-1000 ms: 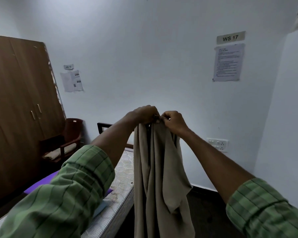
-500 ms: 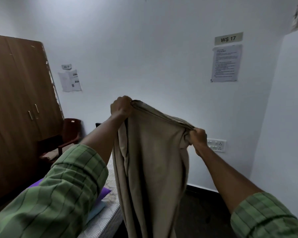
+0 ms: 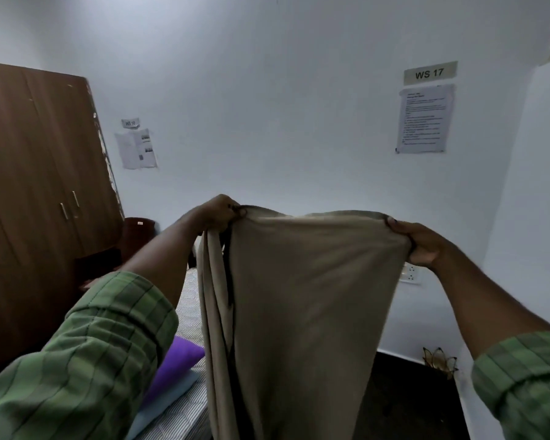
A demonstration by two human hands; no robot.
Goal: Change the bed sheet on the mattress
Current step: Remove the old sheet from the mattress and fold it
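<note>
Head view: I held the beige bed sheet (image 3: 302, 296) up in front of me by its top edge. My left hand (image 3: 218, 214) clenched one bunched end, with several folded layers hanging straight down beneath it; my right hand (image 3: 416, 241) pinched the same edge well apart from the left, thumb over the hem. The edge between them ran nearly taut and level, so the cloth dropped as one flat panel out of the bottom of the frame. Judgement: holding it high and wide kept it off the floor and let me find the sheet's length before spreading it. The mattress (image 3: 189, 300), bare and striped, lay below to my left, not yet covered. A purple pillow (image 3: 175, 366) rested on it, likely needing to be moved first.
</note>
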